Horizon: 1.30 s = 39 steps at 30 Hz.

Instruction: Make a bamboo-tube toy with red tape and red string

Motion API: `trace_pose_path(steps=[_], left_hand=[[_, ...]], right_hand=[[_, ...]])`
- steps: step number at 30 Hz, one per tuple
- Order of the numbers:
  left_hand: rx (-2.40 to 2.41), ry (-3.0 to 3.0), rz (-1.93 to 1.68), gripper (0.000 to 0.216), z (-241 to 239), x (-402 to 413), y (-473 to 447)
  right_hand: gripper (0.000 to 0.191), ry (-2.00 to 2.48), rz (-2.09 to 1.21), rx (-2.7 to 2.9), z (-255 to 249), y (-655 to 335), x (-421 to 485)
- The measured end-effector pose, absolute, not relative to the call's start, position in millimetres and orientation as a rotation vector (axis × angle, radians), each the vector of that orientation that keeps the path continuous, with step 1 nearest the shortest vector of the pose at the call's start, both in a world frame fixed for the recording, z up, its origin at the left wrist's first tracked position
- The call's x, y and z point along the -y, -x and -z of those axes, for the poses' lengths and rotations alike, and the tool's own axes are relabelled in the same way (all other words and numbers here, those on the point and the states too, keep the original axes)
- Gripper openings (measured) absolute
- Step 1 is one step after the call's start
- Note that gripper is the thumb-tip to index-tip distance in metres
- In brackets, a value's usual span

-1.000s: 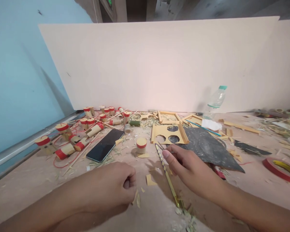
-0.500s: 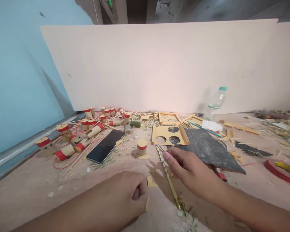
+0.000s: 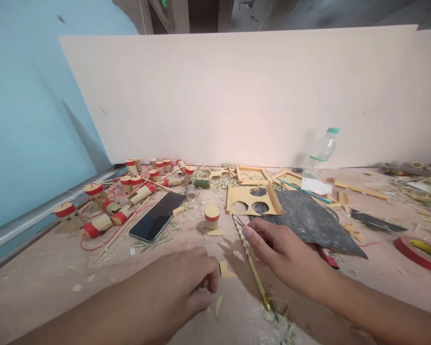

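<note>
My left hand (image 3: pixel 181 287) lies low on the dusty wooden table (image 3: pixel 39 282), knuckles up and fingers curled, with nothing visible in them. Its fingertips are just left of a small flat bamboo chip (image 3: pixel 225 270), and a bamboo sliver (image 3: pixel 218 305) lies below them. My right hand (image 3: pixel 285 256) reaches in from the right with its fingers stretched out together. Its fingertips rest on a long striped stick (image 3: pixel 252 266) that runs diagonally across the table. A short bamboo cylinder with a red band (image 3: pixel 211 216) stands just beyond both hands.
Several red-banded bamboo pieces (image 3: pixel 104 206) and red string lie at the left beside a black phone (image 3: pixel 157 216). A wooden frame with round holes (image 3: pixel 253 200), a dark sheet (image 3: pixel 309 220), a plastic bottle (image 3: pixel 321 151) and a red tape roll (image 3: pixel 420 251) sit to the right. A pale board (image 3: pixel 237 96) stands behind.
My left hand has slid right toward the bamboo chip and loosened from a tight fist. My right hand has stayed on the striped stick.
</note>
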State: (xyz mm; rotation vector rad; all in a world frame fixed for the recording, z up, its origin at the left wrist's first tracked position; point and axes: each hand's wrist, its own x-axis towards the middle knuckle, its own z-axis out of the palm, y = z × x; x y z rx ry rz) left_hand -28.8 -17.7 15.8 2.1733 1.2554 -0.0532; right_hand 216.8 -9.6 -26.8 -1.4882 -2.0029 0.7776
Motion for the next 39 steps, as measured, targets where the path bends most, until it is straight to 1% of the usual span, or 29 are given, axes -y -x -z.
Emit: trace_pose_path(steps=[2, 9, 11, 13, 16, 18, 19, 21, 24, 27, 31, 36, 39], left_hand=[[-1.206, -2.182, 0.093, 0.015, -15, 19, 28], [-1.236, -2.215, 0.197, 0.007, -10, 19, 25], [-1.306, -2.201, 0.14, 0.005, -10, 19, 25], [-1.313, -2.17, 0.066, 0.009, -12, 17, 24], [-1.177, -2.185, -0.079, 0.01, -13, 14, 20], [-1.02, -2.195, -0.135, 0.013, -13, 14, 18], [-1.015, -2.179, -0.142, 0.016, -13, 15, 16], [-1.057, -2.147, -0.135, 0.016, -12, 17, 13], [-1.12, -1.964, -0.023, 0.012, -13, 22, 10], [-1.173, -1.811, 0.047, 0.014, -11, 25, 9], [-1.252, -1.89, -0.007, 0.015, -6, 24, 15], [-1.282, -1.85, -0.016, 0.017, -11, 24, 21], [-1.247, -1.936, -0.066, 0.012, -15, 24, 18]], right_hand=[[0.047, 1.497, -0.781, 2.006, 26, -217, 9], [0.047, 1.495, -0.791, 2.006, 25, -216, 10], [0.047, 1.494, -0.783, 2.01, 26, -216, 10], [0.046, 1.492, -0.777, 2.013, 26, -216, 10], [0.045, 1.49, -0.779, 2.009, 25, -216, 9], [0.046, 1.485, -0.774, 2.012, 25, -216, 9], [0.046, 1.482, -0.769, 2.016, 24, -216, 9], [0.046, 1.475, -0.768, 2.026, 24, -216, 10], [0.044, 1.464, -0.768, 2.03, 23, -217, 10], [0.043, 1.472, -0.763, 2.028, 23, -217, 11], [0.044, 1.478, -0.77, 2.03, 24, -216, 10], [0.045, 1.475, -0.772, 2.024, 24, -216, 9], [0.045, 1.472, -0.767, 2.027, 25, -217, 9]])
